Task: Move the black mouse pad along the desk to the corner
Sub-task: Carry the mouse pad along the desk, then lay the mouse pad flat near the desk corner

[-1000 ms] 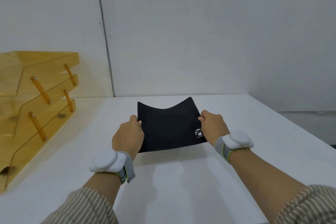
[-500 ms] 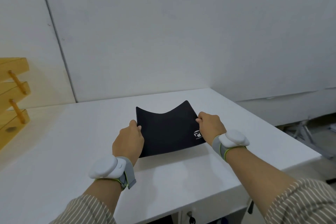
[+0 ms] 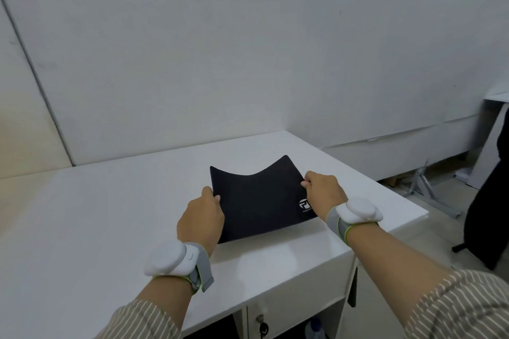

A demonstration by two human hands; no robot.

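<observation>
The black mouse pad with a small white logo near its right edge is held just above the white desk, sagging in the middle. My left hand pinches its left edge. My right hand pinches its right edge. Both wrists wear white bands. The pad hangs over the right part of the desk, short of the far right corner by the wall.
The desk's right edge drops off to the floor. A drawer with a key sits under the front edge. Metal legs and a dark shape stand on the floor to the right.
The view has swung right with my hands and the pad; the yellow stacked trays on the left have left the frame and the desk's right end has come into sight.
</observation>
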